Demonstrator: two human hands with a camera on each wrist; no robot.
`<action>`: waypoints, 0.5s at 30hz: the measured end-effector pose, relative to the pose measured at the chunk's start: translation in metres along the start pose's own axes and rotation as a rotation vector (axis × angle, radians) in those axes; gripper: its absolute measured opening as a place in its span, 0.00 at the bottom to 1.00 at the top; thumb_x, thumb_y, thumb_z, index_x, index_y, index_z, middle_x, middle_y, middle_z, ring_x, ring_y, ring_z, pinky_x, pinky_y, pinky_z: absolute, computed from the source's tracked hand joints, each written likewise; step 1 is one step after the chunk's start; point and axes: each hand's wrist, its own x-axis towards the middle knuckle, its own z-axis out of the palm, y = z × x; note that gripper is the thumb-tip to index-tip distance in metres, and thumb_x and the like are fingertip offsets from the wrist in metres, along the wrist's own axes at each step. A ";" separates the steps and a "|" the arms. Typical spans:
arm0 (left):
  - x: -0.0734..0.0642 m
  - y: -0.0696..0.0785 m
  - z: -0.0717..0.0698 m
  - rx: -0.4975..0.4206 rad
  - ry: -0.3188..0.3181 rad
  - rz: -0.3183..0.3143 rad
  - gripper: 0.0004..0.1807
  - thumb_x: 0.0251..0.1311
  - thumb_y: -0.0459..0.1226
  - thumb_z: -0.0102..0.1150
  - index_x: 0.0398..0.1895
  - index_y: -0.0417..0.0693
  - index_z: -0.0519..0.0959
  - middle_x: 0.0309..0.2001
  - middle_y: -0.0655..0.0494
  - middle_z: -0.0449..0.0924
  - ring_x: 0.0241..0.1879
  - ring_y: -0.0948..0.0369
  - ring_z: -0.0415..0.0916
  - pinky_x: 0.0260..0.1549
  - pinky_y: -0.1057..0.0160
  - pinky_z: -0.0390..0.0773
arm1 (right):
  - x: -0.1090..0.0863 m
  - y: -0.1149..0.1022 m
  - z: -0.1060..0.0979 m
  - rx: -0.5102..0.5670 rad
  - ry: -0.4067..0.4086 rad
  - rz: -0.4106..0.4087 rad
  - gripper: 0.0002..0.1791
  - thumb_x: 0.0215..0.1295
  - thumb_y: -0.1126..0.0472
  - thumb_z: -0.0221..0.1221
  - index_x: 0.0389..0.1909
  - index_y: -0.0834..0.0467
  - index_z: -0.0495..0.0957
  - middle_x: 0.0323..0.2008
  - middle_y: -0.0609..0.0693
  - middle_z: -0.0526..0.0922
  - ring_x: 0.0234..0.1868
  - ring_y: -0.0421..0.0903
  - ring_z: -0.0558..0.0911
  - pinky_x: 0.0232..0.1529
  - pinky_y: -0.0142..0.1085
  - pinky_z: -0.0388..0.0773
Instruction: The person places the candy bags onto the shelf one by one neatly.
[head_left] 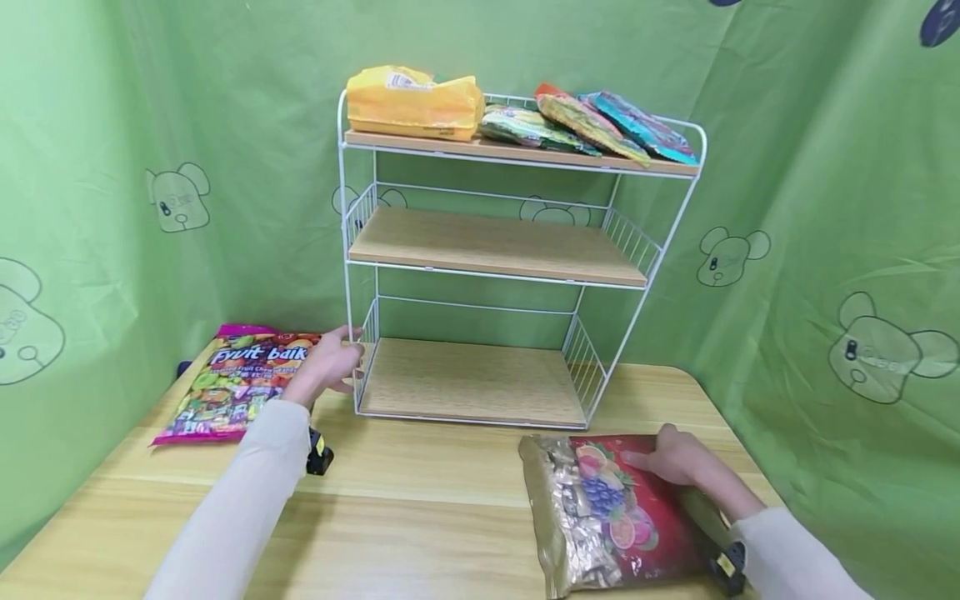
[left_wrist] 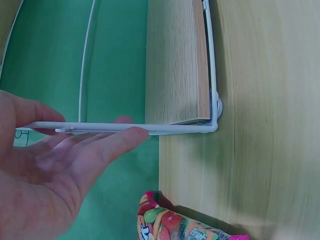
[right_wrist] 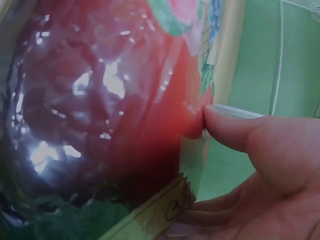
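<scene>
My left hand (head_left: 330, 363) grips the lower left side of a white wire rack (head_left: 472, 379) with three wooden shelves. In the left wrist view, the thumb and fingers lie on either side of the rack's white side wire (left_wrist: 107, 127). On the table at front right is a red and gold candy bag (head_left: 622, 508) with fruit pictures. Its right edge is pinched by my right hand (head_left: 678, 457), thumb on top and fingers underneath, as the right wrist view shows. Close to my left hand, a "Fruit" chewy candy bag (head_left: 243, 387) with pink edges lies flat.
Up on the top shelf are a yellow bag (head_left: 416, 104) and several flat snack packets (head_left: 592, 125), leaning over one another. A green curtain (head_left: 262, 167) surrounds the wooden table (head_left: 390, 517) at the back and sides.
</scene>
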 end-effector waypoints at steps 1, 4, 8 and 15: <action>0.000 0.001 0.000 0.002 0.000 0.004 0.33 0.74 0.37 0.40 0.81 0.44 0.50 0.64 0.31 0.67 0.61 0.36 0.75 0.49 0.47 0.85 | 0.000 0.000 0.000 0.013 0.000 0.000 0.44 0.66 0.40 0.63 0.46 0.83 0.65 0.34 0.67 0.77 0.35 0.56 0.79 0.38 0.49 0.83; 0.000 0.002 0.001 -0.001 0.003 0.010 0.33 0.75 0.37 0.41 0.81 0.44 0.50 0.61 0.33 0.69 0.60 0.37 0.76 0.48 0.48 0.86 | 0.000 0.003 -0.001 0.065 -0.004 0.001 0.35 0.66 0.41 0.63 0.38 0.75 0.69 0.28 0.60 0.75 0.30 0.50 0.75 0.30 0.41 0.78; 0.000 0.003 0.000 -0.006 0.002 0.009 0.33 0.75 0.36 0.41 0.81 0.44 0.50 0.60 0.33 0.70 0.60 0.37 0.76 0.47 0.48 0.86 | -0.001 0.015 -0.010 0.137 -0.029 -0.028 0.34 0.69 0.42 0.61 0.41 0.76 0.72 0.32 0.61 0.78 0.32 0.50 0.78 0.30 0.41 0.80; -0.002 0.005 0.000 0.012 -0.004 0.005 0.33 0.75 0.37 0.40 0.81 0.44 0.49 0.63 0.32 0.68 0.61 0.37 0.75 0.49 0.48 0.86 | -0.008 0.041 -0.022 0.295 -0.092 -0.037 0.28 0.69 0.50 0.63 0.42 0.76 0.76 0.30 0.57 0.81 0.30 0.46 0.82 0.34 0.43 0.86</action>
